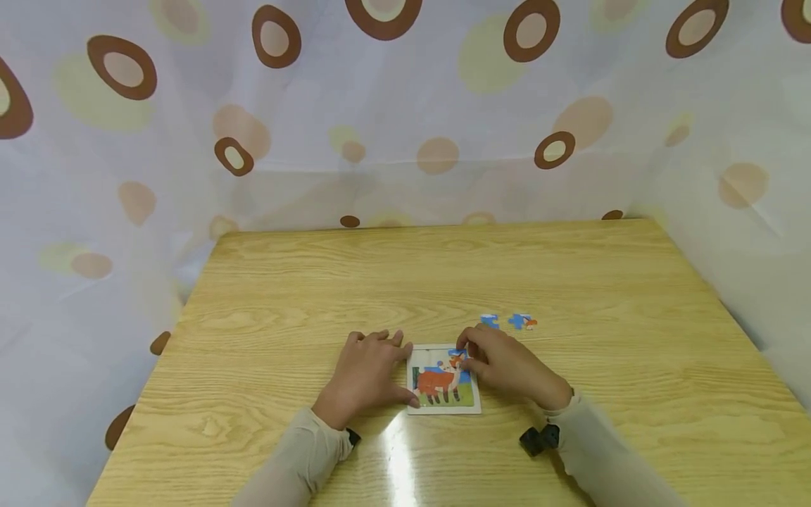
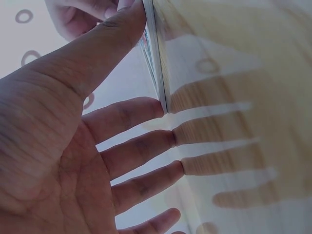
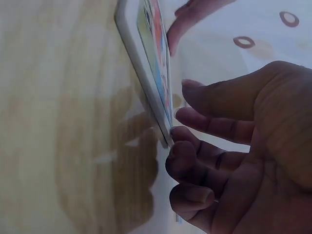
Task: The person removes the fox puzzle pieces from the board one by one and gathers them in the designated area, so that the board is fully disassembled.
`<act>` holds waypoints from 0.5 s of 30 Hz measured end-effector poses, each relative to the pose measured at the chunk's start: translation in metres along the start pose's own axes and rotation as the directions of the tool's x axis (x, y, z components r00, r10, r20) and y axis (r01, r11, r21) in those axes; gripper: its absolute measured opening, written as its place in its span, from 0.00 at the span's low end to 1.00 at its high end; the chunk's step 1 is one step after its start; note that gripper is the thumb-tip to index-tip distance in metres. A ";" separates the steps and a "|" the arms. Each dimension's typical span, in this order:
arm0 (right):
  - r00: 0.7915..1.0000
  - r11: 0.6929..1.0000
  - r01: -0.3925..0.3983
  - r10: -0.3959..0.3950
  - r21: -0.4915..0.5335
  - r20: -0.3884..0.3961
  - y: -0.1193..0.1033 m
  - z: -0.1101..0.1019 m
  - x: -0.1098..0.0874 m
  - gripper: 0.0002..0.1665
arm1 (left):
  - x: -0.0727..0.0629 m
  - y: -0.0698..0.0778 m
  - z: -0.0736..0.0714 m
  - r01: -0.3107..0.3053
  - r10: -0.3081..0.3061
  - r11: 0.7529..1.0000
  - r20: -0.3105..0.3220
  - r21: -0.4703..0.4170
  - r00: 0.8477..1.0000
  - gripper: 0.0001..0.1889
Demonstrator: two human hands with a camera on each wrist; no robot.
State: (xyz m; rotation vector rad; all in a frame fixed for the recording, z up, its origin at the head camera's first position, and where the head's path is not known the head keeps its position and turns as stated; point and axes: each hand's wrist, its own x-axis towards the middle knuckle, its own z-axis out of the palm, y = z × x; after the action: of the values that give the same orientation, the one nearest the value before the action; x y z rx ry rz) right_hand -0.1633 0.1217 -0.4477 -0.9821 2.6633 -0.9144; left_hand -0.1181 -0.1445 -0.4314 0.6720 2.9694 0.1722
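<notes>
A wooden tray puzzle point(image 1: 441, 410) with a pale rim lies on the table, its fitted pieces showing a reddish-brown deer on grass. Bare tray shows at its upper left. My left hand point(image 1: 370, 371) is spread along the left side, thumb at the lower corner and index fingertip at the upper one. In the left wrist view its fingers point(image 2: 139, 148) are fairly straight. Over the upper right corner, my right hand point(image 1: 510, 366) touches the puzzle with bent fingers. The right wrist view shows its thumb point(image 3: 219, 100) and index finger apart, with no piece visible between them.
Two loose jigsaw pieces lie behind the right hand: a blue piece point(image 1: 489, 321) and a blue and orange piece point(image 1: 522, 322). The wooden table point(image 1: 304, 282) meets a patterned curtain point(image 1: 393, 105) at its back edge. Dark wrist devices show at both sleeves.
</notes>
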 end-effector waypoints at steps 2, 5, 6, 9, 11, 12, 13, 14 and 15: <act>1.000 1.000 0.001 -0.002 0.014 0.012 -0.002 0.002 -0.001 0.09 | 0.000 0.000 0.000 0.002 -0.002 1.000 0.000 0.006 1.000 0.48; 1.000 1.000 -0.009 0.009 0.017 0.010 -0.004 0.004 -0.001 0.10 | 0.001 -0.001 0.001 0.005 -0.005 1.000 -0.003 0.011 1.000 0.48; 1.000 1.000 -0.015 0.015 0.018 0.008 -0.004 0.004 -0.002 0.11 | 0.001 -0.001 0.002 0.003 -0.003 1.000 -0.004 0.011 1.000 0.48; 0.999 0.999 -0.032 0.032 0.010 0.005 -0.004 0.005 -0.003 0.11 | 0.001 0.000 0.002 -0.005 0.005 1.000 -0.009 0.005 1.000 0.48; 0.999 0.999 -0.038 0.038 -0.006 0.006 -0.004 0.007 -0.004 0.11 | 0.001 0.000 0.003 -0.009 0.009 1.000 -0.006 0.006 1.000 0.48; 0.999 0.999 -0.038 0.039 -0.016 0.006 -0.004 0.008 -0.005 0.12 | 0.001 0.001 0.003 -0.009 0.009 1.000 -0.006 0.008 1.000 0.47; 0.999 0.999 -0.035 0.035 -0.024 0.004 -0.004 0.008 -0.005 0.12 | 0.001 0.001 0.003 -0.008 0.008 1.000 -0.008 0.009 1.000 0.47; 1.000 0.999 -0.029 0.029 -0.033 0.000 -0.004 0.008 -0.005 0.12 | 0.002 0.001 0.003 -0.006 0.006 1.000 -0.009 0.011 1.000 0.47; 1.000 0.999 -0.026 0.026 -0.039 -0.003 -0.005 0.008 -0.004 0.12 | 0.002 0.001 0.003 -0.004 0.004 1.000 -0.011 0.011 1.000 0.47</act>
State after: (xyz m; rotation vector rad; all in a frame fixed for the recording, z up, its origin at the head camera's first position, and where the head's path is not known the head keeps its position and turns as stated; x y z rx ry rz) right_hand -0.1545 0.1174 -0.4517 -0.9523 2.6993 -0.8613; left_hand -0.1191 -0.1427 -0.4346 0.6800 2.9817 0.1605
